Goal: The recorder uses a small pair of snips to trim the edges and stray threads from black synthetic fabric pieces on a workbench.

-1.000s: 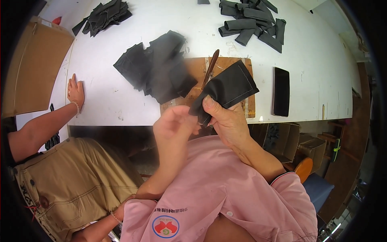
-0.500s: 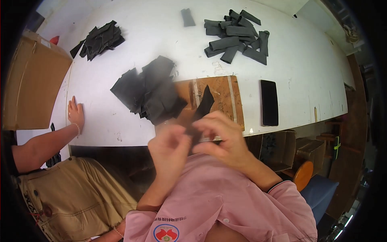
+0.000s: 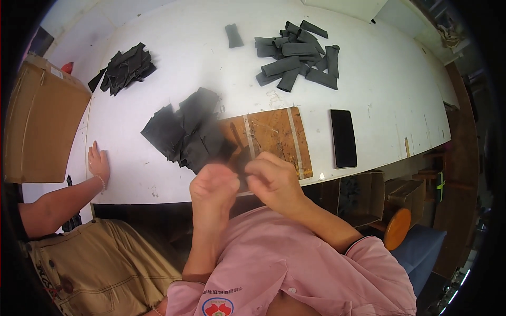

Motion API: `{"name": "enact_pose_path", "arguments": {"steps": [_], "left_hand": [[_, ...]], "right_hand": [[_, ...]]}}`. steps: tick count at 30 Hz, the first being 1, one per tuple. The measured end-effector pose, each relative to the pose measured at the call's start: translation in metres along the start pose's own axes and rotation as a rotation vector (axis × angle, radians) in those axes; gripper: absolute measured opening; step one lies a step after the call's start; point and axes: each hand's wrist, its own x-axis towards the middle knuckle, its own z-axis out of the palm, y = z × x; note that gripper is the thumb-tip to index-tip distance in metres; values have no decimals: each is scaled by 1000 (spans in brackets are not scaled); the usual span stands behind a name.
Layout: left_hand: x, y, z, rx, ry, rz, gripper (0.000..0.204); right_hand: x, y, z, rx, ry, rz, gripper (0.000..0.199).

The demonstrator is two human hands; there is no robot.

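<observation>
Close together over the table's near edge, my left hand (image 3: pixel 213 187) and my right hand (image 3: pixel 274 181) are both closed, with fingertips facing each other. Between them is a small black fabric piece (image 3: pixel 243 159), smeared by motion and partly hidden by the fingers. Just beyond my hands lies a brown wooden board (image 3: pixel 274 134) with pale strips across it. A pile of flat black fabric pieces (image 3: pixel 184 131) overlaps the board's left side.
Farther back lie a heap of dark grey fabric tubes (image 3: pixel 298 50), a single grey piece (image 3: pixel 233 36) and another black pile (image 3: pixel 126 68). A black phone (image 3: pixel 343 138) rests right of the board. At left, another person's hand (image 3: pixel 98 162) touches the table near a cardboard box (image 3: pixel 45 121).
The black piece that stuck up over the board between my hands is now lower and mostly hidden. The whole view has tilted slightly, shifting the table downward.
</observation>
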Motion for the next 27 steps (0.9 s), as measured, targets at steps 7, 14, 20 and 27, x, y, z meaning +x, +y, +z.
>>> {"name": "enact_pose_path", "arguments": {"steps": [7, 14, 20, 27], "left_hand": [[4, -14, -12, 448, 23, 236, 18], [2, -21, 1, 423, 211, 405, 16], [-10, 0, 5, -495, -320, -120, 16], [-17, 6, 14, 346, -117, 266, 27]], "right_hand": [[-3, 0, -6, 1264, -274, 1012, 6], [1, 0, -1, 1087, -342, 805, 14], [1, -3, -7, 1253, -286, 676, 15], [8, -4, -18, 1037, -148, 440, 7]]}}
